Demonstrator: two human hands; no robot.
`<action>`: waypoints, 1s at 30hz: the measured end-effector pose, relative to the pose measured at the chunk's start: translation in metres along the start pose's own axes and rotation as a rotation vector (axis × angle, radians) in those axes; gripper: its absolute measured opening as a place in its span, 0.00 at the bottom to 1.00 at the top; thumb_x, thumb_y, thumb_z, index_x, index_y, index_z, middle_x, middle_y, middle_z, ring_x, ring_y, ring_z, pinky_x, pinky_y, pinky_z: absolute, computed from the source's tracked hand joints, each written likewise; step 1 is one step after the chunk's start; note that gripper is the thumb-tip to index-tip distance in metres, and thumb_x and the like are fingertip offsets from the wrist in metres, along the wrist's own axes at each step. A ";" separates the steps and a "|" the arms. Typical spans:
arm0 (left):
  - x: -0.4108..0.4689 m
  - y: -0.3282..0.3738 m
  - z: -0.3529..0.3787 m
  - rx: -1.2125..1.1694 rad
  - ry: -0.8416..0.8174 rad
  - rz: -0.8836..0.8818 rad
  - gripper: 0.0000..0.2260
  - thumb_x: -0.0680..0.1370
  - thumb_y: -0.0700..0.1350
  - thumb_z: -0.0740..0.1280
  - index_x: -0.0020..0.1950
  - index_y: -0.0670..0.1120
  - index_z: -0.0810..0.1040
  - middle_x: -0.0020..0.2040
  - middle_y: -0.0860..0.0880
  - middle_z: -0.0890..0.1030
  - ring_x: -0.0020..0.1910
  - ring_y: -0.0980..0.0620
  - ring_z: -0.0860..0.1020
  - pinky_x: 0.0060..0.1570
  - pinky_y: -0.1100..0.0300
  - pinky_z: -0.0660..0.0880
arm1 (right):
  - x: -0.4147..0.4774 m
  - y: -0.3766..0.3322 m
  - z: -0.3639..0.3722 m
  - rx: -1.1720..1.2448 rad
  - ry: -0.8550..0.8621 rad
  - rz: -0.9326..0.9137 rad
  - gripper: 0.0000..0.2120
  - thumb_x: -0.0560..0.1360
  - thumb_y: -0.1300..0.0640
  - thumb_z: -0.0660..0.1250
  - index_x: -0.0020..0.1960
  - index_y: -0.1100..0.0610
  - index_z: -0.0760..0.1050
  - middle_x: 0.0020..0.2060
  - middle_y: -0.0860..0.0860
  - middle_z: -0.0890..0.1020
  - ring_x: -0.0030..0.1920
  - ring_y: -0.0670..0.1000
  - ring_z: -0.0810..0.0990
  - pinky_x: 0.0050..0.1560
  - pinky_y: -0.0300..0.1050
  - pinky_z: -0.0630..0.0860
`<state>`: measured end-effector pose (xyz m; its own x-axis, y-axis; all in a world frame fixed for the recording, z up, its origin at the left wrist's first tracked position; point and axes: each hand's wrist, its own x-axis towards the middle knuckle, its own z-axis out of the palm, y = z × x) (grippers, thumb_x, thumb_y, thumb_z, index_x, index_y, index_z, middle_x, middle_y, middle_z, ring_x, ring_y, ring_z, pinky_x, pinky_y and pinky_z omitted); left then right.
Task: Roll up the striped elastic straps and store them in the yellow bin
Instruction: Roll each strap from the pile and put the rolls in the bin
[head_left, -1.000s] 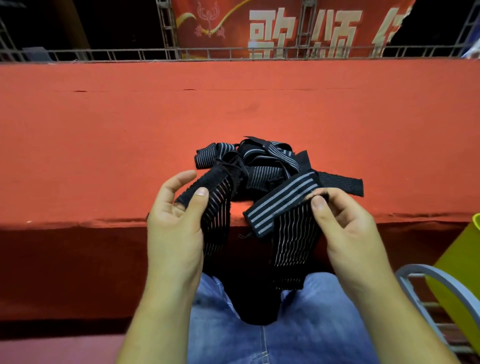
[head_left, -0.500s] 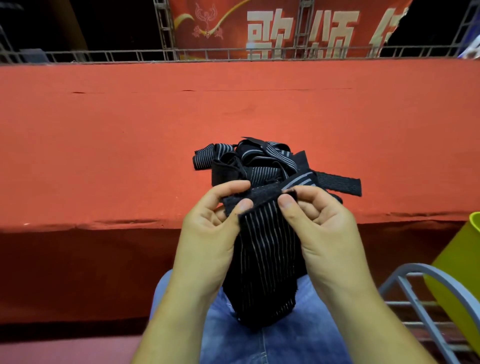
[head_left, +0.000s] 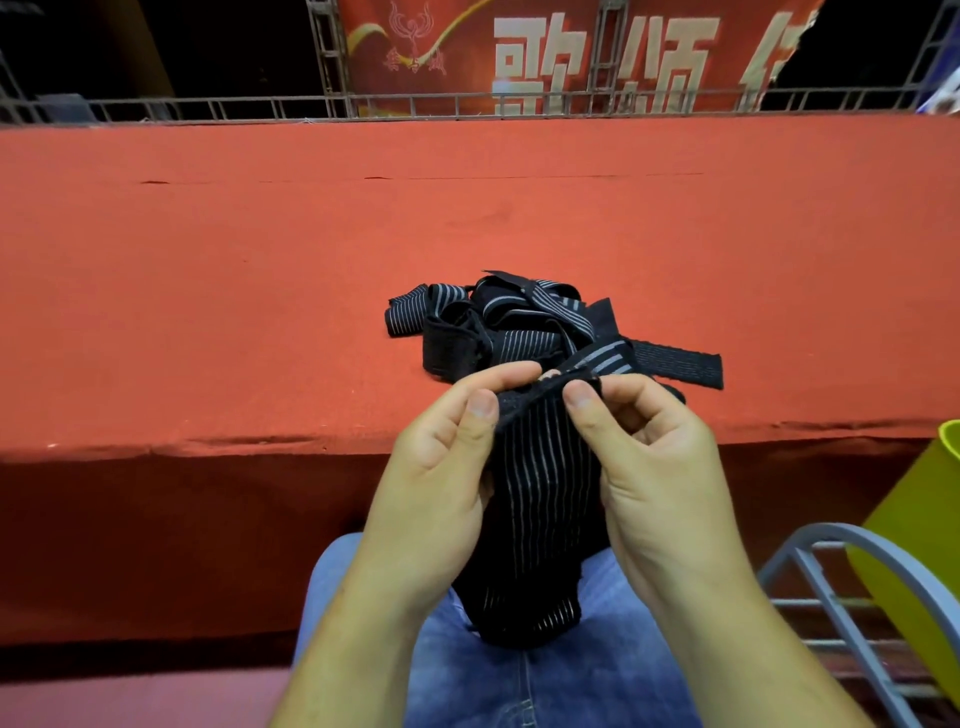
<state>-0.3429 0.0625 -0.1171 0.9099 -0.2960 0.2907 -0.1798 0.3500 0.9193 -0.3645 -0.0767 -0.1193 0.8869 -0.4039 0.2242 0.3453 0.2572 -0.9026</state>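
Left hand and right hand each pinch the top edge of one striped strap; its tail hangs onto the lap. Strap pile sits on the bench at 12 o'clock, yellow bin at 3 o'clock. Risk: the elastic slips from the grip, so the roll starts loose or skewed; the tail may snag the pile.

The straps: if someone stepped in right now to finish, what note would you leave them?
Left hand and right hand: both pinch the top edge of one strap, which hangs down to the lap.
The pile of tangled straps lies on the red table, just beyond the hands.
Bin: at the right edge; its inside is out of view.
Done: one strap picked up, the roll barely begun.
Left: roll it, bin it, then the pile.
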 end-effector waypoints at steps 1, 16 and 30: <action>0.000 0.000 0.000 -0.001 -0.007 0.001 0.15 0.81 0.50 0.60 0.61 0.50 0.83 0.59 0.46 0.86 0.59 0.50 0.84 0.56 0.60 0.80 | 0.000 0.000 0.000 0.012 0.002 0.012 0.05 0.68 0.50 0.78 0.42 0.50 0.85 0.40 0.50 0.85 0.43 0.49 0.83 0.46 0.40 0.79; -0.001 -0.002 0.000 0.068 -0.027 0.035 0.15 0.83 0.55 0.61 0.63 0.50 0.82 0.64 0.48 0.84 0.65 0.48 0.81 0.64 0.48 0.76 | -0.001 0.000 -0.002 0.069 0.011 0.069 0.07 0.70 0.50 0.76 0.44 0.52 0.84 0.42 0.51 0.86 0.45 0.48 0.84 0.47 0.41 0.81; 0.001 -0.002 0.000 0.174 0.077 0.135 0.09 0.80 0.43 0.66 0.53 0.51 0.86 0.54 0.51 0.88 0.57 0.53 0.85 0.57 0.63 0.78 | 0.001 0.001 -0.008 -0.043 -0.013 0.081 0.14 0.68 0.47 0.76 0.51 0.51 0.88 0.47 0.52 0.89 0.51 0.50 0.87 0.56 0.50 0.80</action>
<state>-0.3421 0.0613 -0.1183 0.8977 -0.1864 0.3992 -0.3576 0.2210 0.9073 -0.3656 -0.0838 -0.1226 0.9154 -0.3719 0.1541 0.2590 0.2508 -0.9327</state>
